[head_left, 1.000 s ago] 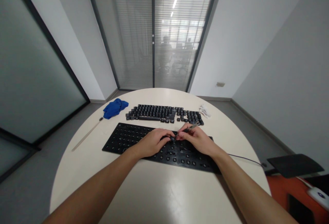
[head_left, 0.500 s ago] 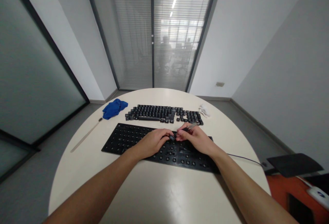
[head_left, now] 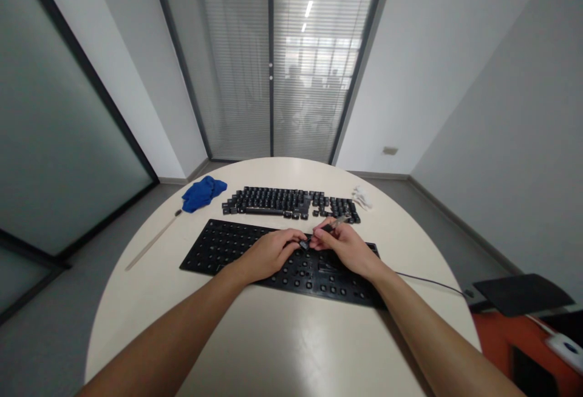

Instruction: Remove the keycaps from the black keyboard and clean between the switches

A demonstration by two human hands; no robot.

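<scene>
A black keyboard base without most of its keycaps lies across the table. Over its middle, my left hand pinches a small black keycap between thumb and fingers. My right hand is closed round a slim tool with a dark part and a metallic end, and its fingertips are beside the keycap. What touches the keycap on that side is too small to tell. Beyond the base, rows of loose black keycaps lie in a keyboard layout.
A blue cloth and a long thin brush lie at the left. White crumpled material sits at the back right. A black cable runs off the right edge, near an orange surface beyond the table.
The tool in my right hand has tilted and shifted slightly. My left hand stays nearly in place with the keycap.
</scene>
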